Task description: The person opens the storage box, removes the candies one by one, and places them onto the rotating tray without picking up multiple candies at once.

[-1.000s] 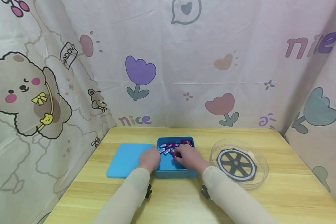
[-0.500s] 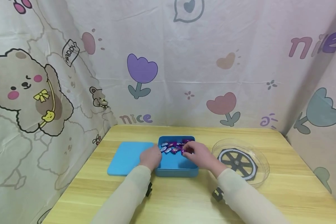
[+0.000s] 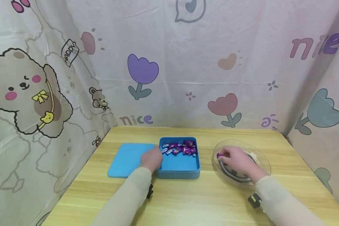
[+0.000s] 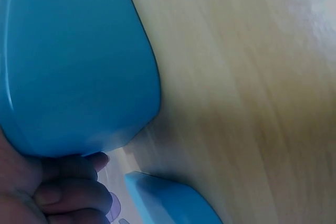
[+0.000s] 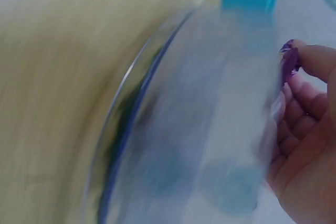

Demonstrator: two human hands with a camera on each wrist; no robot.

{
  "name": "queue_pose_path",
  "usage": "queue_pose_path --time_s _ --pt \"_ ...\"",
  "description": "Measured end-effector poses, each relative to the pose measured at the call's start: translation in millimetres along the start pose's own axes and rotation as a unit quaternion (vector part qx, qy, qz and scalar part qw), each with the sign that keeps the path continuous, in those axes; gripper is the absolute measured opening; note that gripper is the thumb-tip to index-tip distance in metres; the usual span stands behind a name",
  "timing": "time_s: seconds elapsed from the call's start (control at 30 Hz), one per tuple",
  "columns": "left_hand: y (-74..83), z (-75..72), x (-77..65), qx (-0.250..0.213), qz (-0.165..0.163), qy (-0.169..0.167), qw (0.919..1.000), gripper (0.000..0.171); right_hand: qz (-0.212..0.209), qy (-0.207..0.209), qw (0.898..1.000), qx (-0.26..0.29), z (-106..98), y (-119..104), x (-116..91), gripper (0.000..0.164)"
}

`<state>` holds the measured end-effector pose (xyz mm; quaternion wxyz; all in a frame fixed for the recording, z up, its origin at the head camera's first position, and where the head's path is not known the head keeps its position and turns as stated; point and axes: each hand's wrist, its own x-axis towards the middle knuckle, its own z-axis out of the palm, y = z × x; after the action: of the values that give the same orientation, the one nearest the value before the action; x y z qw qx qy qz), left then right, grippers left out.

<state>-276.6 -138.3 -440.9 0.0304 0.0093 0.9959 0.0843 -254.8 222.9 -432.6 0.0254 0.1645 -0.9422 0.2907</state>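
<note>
Right of the blue box (image 3: 178, 174), the right hand (image 3: 238, 160) hides part of the dark wheel (image 3: 232, 175); the clear dish (image 5: 202, 108) looks blurred close up. Left, the left hand (image 3: 151, 158) covers some lid (image 3: 127, 160).

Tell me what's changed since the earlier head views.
The right hand has moved right, from over the blue box to over the clear round dish, pinching a purple candy. The left hand stayed at the box's left edge; the box, dish and flat blue piece stayed put.
</note>
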Motion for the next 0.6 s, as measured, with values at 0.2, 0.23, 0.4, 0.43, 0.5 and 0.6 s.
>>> queue_pose_path --time_s 0.2,0.23,0.4,0.43,0.5,0.6 --pt "0.5 1.1 -0.5 0.005 -0.004 0.001 1.0000 0.042 0.013 -0.003 0.998 -0.063 -2 21 -3 0.011" --pt "1.0 1.0 -0.8 0.004 -0.005 0.001 1.0000 0.042 0.013 -0.002 0.998 -0.069 -3 23 -3 0.011" --pt "2.0 0.2 -3.0 0.004 -0.005 0.002 1.0000 0.041 0.011 -0.010 0.994 -0.111 0 27 -5 0.012" --pt "2.1 -0.1 -3.3 0.004 -0.006 0.003 1.0000 0.041 0.011 -0.013 0.993 -0.118 1 28 -5 0.013" --pt "1.8 0.2 -2.9 0.004 -0.007 0.004 1.0000 0.040 0.011 -0.018 0.991 -0.129 3 29 -6 0.014" --pt "1.1 0.7 -1.7 0.005 -0.009 0.006 0.9999 0.039 0.009 -0.018 0.991 -0.134 5 31 -5 0.017"
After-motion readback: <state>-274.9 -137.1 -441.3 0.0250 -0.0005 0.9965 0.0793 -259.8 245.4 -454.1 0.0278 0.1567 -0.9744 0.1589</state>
